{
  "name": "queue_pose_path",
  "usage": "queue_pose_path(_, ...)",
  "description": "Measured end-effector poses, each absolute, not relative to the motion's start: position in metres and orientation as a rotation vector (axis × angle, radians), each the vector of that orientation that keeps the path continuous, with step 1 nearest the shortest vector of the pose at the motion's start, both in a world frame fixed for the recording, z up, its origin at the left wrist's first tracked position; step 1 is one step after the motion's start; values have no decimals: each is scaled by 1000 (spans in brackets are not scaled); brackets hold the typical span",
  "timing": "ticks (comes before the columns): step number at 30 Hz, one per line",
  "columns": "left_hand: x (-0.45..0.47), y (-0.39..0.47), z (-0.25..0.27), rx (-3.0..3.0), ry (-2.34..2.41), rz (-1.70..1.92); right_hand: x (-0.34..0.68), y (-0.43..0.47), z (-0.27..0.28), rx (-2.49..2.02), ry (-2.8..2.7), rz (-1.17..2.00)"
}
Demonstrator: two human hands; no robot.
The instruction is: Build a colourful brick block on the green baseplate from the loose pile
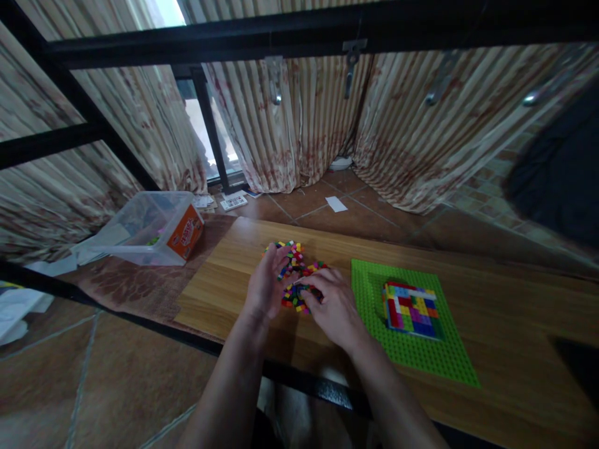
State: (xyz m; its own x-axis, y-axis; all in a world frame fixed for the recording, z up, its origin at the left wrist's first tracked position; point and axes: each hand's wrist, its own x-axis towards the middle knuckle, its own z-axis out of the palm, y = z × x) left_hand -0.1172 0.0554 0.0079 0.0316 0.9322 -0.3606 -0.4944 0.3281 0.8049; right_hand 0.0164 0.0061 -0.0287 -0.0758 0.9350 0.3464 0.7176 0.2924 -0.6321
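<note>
A heap of small coloured bricks lies on the wooden tabletop. My left hand rests against the left side of the heap, fingers loosely curved and apart. My right hand lies over the near right part of the heap, fingertips down among the bricks; whether it pinches one is hidden. To the right lies a green baseplate with a flat square block of mixed-colour bricks built on it.
A clear plastic box with an orange label sits on the floor at the left. Black frame bars cross overhead and along the table's near edge. Striped curtains hang behind. Papers lie on the tiled floor.
</note>
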Motion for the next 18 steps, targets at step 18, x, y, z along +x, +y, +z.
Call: queue_pose_path(18,-177,76,-4,738,1556,1411,7,10,-37,-1546,-1770,259)
